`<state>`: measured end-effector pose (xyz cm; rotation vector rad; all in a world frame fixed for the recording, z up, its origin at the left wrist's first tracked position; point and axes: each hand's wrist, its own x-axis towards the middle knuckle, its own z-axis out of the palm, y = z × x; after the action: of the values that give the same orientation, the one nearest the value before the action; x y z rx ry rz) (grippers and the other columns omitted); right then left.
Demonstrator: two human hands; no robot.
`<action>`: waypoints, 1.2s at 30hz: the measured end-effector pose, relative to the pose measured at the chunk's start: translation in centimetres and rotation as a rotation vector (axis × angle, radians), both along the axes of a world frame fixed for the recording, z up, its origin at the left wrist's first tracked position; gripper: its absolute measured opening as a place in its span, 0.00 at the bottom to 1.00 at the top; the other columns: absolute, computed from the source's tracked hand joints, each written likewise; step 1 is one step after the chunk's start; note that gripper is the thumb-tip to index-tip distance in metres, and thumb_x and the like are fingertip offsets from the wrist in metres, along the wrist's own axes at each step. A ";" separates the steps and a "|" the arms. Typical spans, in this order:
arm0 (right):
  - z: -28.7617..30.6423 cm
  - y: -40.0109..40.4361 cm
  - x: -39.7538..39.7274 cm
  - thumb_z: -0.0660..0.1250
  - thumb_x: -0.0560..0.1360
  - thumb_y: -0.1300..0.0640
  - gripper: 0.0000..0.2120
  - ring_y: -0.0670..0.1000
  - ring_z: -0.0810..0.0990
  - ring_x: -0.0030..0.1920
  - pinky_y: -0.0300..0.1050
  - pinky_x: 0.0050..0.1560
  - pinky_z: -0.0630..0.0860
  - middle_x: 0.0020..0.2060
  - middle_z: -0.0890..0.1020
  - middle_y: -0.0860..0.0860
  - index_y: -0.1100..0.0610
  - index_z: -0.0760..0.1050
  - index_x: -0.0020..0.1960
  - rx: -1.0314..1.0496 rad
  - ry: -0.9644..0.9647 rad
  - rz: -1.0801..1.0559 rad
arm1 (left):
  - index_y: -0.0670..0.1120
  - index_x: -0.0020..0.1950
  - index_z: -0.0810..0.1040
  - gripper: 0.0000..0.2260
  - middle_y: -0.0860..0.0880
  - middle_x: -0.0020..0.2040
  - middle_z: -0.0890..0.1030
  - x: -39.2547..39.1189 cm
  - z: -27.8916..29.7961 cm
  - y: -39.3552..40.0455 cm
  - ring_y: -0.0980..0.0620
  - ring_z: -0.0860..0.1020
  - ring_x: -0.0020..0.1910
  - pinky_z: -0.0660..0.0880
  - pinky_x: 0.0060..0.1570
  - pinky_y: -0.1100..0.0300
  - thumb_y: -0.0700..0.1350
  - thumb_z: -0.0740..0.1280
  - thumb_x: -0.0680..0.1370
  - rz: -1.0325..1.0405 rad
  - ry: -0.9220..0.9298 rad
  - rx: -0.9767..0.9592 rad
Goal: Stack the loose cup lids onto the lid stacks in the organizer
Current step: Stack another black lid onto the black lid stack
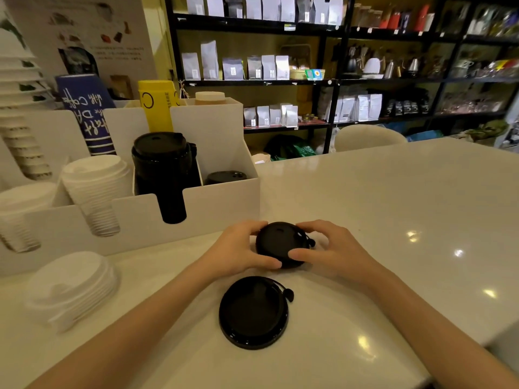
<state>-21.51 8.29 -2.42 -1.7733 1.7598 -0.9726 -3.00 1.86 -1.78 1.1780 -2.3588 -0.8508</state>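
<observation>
A small pile of black cup lids (278, 242) sits on the white counter, gripped from both sides: my left hand (238, 248) on its left edge, my right hand (334, 251) on its right. Nearer to me lies another loose black lid (252, 311), flat on the counter and touched by neither hand. The white organizer (219, 203) stands at the back left. It holds a tall black lid stack (165, 169), a low black lid stack (226, 177) in the right compartment, and white lid stacks (95, 189). A loose pile of white lids (73, 287) lies tilted in front of the organizer.
Paper cups (25, 153), a blue cup sleeve stack (87, 113) and a yellow one (156, 105) stand behind the organizer. Black shelves with coffee bags (252, 68) fill the background. The counter's edge (460, 360) runs close on my right.
</observation>
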 end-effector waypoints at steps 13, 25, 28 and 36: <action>6.7 -4.6 3.8 0.68 0.67 0.45 0.26 0.45 0.73 0.55 0.16 0.44 0.64 0.56 0.76 0.47 0.51 0.69 0.63 -0.321 -0.024 0.112 | 0.50 0.65 0.69 0.32 0.57 0.53 0.76 4.1 7.6 -2.1 0.59 0.74 0.54 0.71 0.51 0.72 0.43 0.75 0.63 0.073 0.396 -0.162; 11.5 -10.5 9.6 0.58 0.76 0.51 0.18 0.41 0.70 0.59 0.31 0.55 0.66 0.57 0.74 0.43 0.50 0.68 0.65 -0.366 -0.337 0.314 | 0.54 0.64 0.71 0.30 0.57 0.61 0.76 9.5 11.2 -5.1 0.55 0.73 0.62 0.69 0.62 0.57 0.52 0.73 0.63 0.230 0.633 -0.221; 11.7 -12.0 11.3 0.55 0.77 0.53 0.12 0.37 0.75 0.55 0.31 0.58 0.69 0.52 0.79 0.41 0.45 0.75 0.55 -0.383 -0.544 0.324 | 0.53 0.65 0.70 0.29 0.57 0.65 0.71 10.8 11.0 -6.2 0.59 0.68 0.65 0.65 0.63 0.60 0.52 0.71 0.65 0.313 0.611 -0.333; 10.3 -13.9 13.3 0.55 0.78 0.53 0.10 0.36 0.70 0.47 0.39 0.56 0.66 0.43 0.73 0.36 0.38 0.69 0.44 -0.249 -0.563 0.342 | 0.54 0.66 0.68 0.26 0.62 0.60 0.70 12.8 10.2 -8.0 0.62 0.67 0.61 0.63 0.57 0.70 0.48 0.69 0.69 0.425 0.449 -0.384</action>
<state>-8.21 -5.58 7.83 -1.6458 0.9899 -1.4070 9.81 -6.15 8.41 1.1223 -1.7227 -0.4316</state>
